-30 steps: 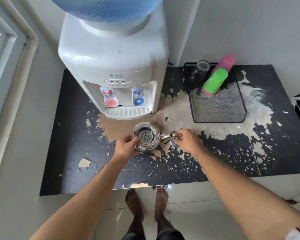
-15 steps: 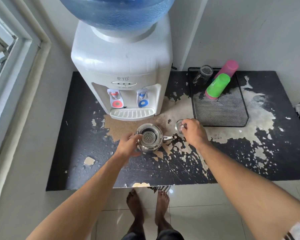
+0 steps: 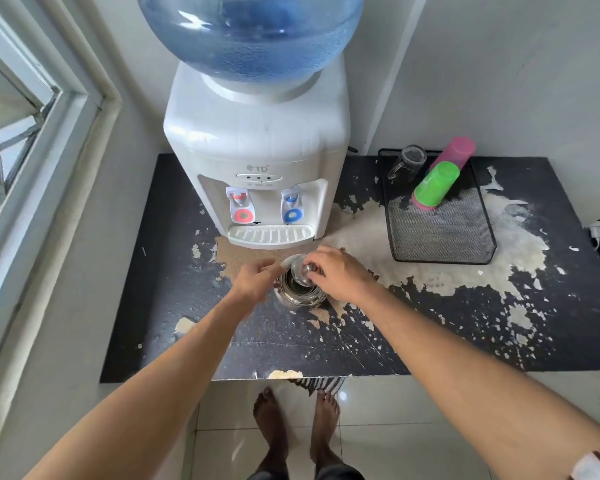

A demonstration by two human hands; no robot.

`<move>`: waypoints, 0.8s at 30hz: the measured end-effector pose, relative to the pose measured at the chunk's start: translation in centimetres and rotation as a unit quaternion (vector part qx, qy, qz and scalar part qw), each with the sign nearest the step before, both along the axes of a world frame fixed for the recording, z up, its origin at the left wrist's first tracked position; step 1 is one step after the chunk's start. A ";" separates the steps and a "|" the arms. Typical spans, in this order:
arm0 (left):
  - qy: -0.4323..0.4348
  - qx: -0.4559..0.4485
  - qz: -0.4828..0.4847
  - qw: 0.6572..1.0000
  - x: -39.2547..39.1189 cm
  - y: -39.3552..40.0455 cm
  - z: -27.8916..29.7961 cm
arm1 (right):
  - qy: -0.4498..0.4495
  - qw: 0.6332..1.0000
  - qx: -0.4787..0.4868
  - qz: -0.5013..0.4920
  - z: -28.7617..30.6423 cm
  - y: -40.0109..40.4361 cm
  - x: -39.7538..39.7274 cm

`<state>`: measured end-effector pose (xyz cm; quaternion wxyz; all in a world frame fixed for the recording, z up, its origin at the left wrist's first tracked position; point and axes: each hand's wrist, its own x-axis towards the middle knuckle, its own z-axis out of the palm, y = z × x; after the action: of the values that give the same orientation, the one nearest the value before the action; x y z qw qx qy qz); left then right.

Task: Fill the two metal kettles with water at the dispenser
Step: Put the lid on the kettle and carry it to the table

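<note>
One metal kettle [image 3: 297, 294] in view, standing on the peeling black table [image 3: 430, 334] just in front of the dispenser [image 3: 257, 147], below its drip tray [image 3: 271, 235], near the table's back edge. Left hand [image 3: 257, 280] cups the kettle's left side; right hand [image 3: 338, 273] pinches the lid [image 3: 302, 273] by its knob, right over the mouth. Polished steel, rigid, likely slick when wet and heavier once filled, so a firm body or handle grip looks wise.
</note>
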<state>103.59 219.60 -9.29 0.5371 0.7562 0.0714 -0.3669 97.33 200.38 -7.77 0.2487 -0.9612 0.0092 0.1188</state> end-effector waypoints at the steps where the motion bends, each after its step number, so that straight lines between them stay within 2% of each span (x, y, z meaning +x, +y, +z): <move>1: -0.004 -0.002 -0.005 1.000 0.0 -0.2 -0.1 | -0.006 1.000 -0.011 0.007 -0.1 0.2 -0.1; 6: -0.039 0.032 -0.017 0.999 -0.1 -0.4 -1.3 | -0.014 0.999 -0.032 0.028 -0.2 1.1 -0.4; 18: -0.060 0.076 -0.028 0.995 0.2 -0.8 -2.2 | -0.025 0.995 -0.080 0.053 -0.3 2.3 -0.6; 24: -0.069 0.086 -0.030 0.993 0.3 -0.8 -2.2 | -0.035 0.996 -0.075 0.045 -0.3 2.5 -0.7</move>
<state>103.87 218.83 -11.52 0.4626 0.8247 0.0425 -0.3227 96.60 202.85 -8.12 0.1701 -0.9802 -0.0338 0.0953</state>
